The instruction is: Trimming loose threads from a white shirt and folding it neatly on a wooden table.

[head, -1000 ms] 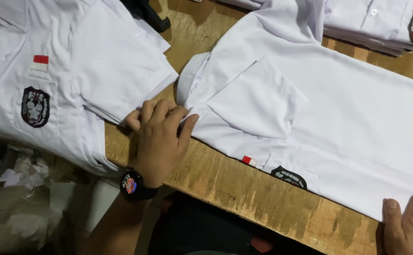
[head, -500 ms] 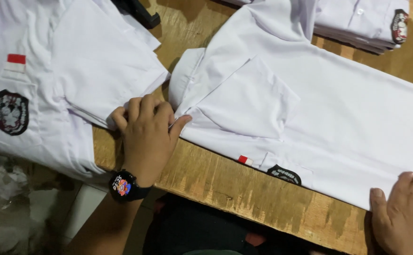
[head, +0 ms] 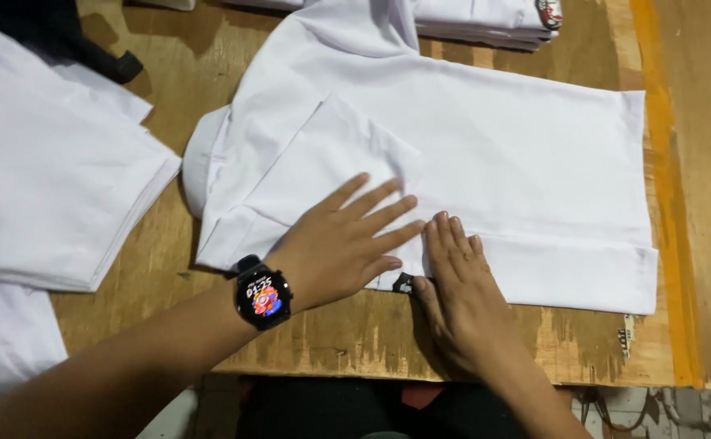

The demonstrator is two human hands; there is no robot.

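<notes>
White cotton shirt (head: 485,154) spread flat on the wooden table (head: 331,341), partly folded, collar toward the left, near edge close to the table's front. Left hand (head: 343,244), smartwatch (head: 263,293) on the wrist, pressed palm-down on the folded sleeve, fingers spread, gripping nothing. Right hand (head: 457,284) flat just beside it, fingers together on the shirt's near hem, likewise holding nothing. More folded white shirts (head: 39,187) stacked at left, another pile (head: 485,20) at the far edge.

Screen: round watch face (head: 264,298) on your left wrist, black case, orange and blue display. Label: dark badge (head: 549,12) on the folded shirt stack, top edge.
</notes>
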